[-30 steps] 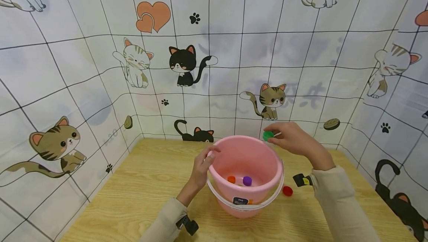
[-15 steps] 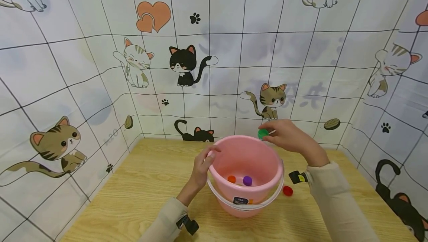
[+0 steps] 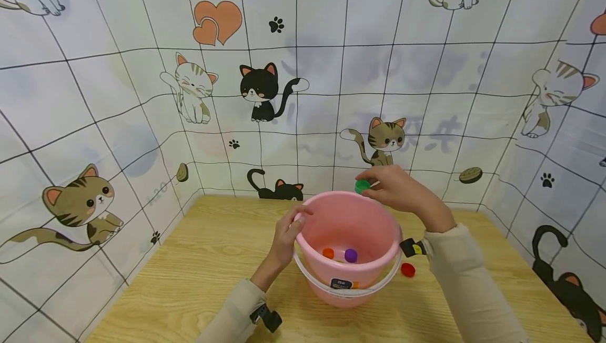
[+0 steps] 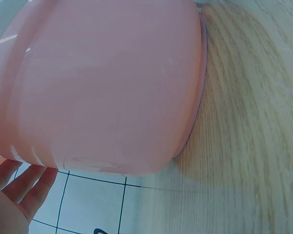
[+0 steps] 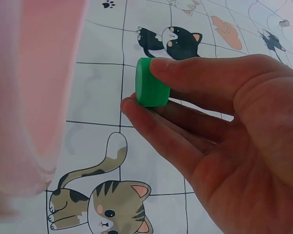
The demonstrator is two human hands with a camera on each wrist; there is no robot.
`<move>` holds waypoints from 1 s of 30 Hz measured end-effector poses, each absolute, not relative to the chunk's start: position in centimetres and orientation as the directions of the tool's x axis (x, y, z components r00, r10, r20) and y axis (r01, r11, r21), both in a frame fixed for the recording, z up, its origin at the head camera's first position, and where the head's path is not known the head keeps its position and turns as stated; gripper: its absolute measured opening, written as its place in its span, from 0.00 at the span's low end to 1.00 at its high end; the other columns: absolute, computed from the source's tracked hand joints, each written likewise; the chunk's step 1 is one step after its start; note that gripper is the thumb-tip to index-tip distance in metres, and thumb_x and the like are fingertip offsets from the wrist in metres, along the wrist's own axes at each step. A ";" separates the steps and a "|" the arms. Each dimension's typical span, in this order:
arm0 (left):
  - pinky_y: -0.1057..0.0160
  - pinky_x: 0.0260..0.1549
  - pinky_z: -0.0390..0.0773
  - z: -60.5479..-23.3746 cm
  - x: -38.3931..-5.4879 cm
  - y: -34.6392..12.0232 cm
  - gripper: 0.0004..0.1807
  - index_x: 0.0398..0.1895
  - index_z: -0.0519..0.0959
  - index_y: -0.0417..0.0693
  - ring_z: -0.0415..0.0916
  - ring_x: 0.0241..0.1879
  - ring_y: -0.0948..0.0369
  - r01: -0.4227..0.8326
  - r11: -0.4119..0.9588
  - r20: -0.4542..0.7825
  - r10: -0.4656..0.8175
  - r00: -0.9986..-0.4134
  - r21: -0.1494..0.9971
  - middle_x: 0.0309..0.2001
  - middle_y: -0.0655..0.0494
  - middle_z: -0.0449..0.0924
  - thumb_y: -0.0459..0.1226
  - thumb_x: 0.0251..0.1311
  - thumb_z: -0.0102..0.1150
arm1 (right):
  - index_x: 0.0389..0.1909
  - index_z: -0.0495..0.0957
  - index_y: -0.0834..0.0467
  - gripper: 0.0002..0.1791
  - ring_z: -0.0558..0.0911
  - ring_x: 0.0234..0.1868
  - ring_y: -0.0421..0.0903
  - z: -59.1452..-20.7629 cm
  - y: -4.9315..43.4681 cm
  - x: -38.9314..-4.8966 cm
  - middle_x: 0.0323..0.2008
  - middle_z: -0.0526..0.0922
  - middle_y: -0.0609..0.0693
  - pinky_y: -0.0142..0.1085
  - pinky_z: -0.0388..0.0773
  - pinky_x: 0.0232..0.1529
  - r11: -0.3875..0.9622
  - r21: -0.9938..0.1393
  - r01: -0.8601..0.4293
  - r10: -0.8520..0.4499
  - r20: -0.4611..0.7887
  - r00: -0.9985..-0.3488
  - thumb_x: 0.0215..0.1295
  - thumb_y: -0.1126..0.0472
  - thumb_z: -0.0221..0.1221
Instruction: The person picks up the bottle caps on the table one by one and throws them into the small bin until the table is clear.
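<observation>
A pink bucket (image 3: 326, 280) stands upright on the table, its white handle (image 3: 347, 293) hanging down at the front. My left hand (image 3: 285, 235) grips the bucket's left rim, thumb on the near side; the left wrist view has its fingers (image 4: 31, 187) against the outer wall. Between thumb and fingertips my right hand (image 3: 402, 193) pinches a green bottle cap (image 5: 153, 83), held over the bucket's back right rim. An orange cap (image 3: 328, 253) and a purple cap (image 3: 351, 255) lie inside on the bottom.
A red cap (image 3: 407, 270) lies on the wooden table (image 3: 189, 280) just right of the bucket. Behind and at both sides hangs a white gridded sheet (image 3: 317, 148) printed with cartoon cats.
My right hand has moved left with the green cap, from right of the bucket to over its back rim. The left hand and the bucket have stayed in place.
</observation>
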State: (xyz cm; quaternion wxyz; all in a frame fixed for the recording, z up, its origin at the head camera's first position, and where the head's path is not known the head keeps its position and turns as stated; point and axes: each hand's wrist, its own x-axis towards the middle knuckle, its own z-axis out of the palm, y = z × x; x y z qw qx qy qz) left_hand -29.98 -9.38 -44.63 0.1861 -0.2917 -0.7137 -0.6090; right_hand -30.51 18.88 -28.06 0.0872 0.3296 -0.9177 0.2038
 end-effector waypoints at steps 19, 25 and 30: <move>0.43 0.42 0.87 -44.6 -29.8 -9.3 0.19 0.54 0.78 0.44 0.80 0.47 0.37 0.625 0.076 0.604 0.189 -0.774 0.777 0.55 0.38 0.80 0.42 0.73 0.40 | 0.58 0.82 0.65 0.20 0.89 0.50 0.54 -27.5 17.2 -30.7 0.51 0.88 0.59 0.45 0.87 0.47 0.701 -0.278 -0.657 -0.599 0.271 -0.753 0.67 0.63 0.66; 0.41 0.42 0.86 -44.4 -29.7 -9.3 0.19 0.55 0.77 0.42 0.80 0.47 0.37 0.628 0.062 0.608 0.197 -0.769 0.775 0.56 0.38 0.80 0.42 0.74 0.40 | 0.59 0.81 0.65 0.20 0.89 0.50 0.54 -27.4 17.0 -30.8 0.52 0.88 0.59 0.45 0.87 0.48 0.698 -0.276 -0.660 -0.604 0.267 -0.751 0.68 0.64 0.65; 0.39 0.43 0.86 -44.3 -29.7 -9.3 0.19 0.55 0.77 0.42 0.80 0.47 0.35 0.632 0.060 0.611 0.197 -0.767 0.773 0.55 0.37 0.80 0.42 0.73 0.40 | 0.58 0.82 0.65 0.20 0.89 0.50 0.54 -27.4 17.0 -30.8 0.52 0.88 0.59 0.45 0.87 0.48 0.694 -0.270 -0.668 -0.612 0.268 -0.744 0.68 0.64 0.65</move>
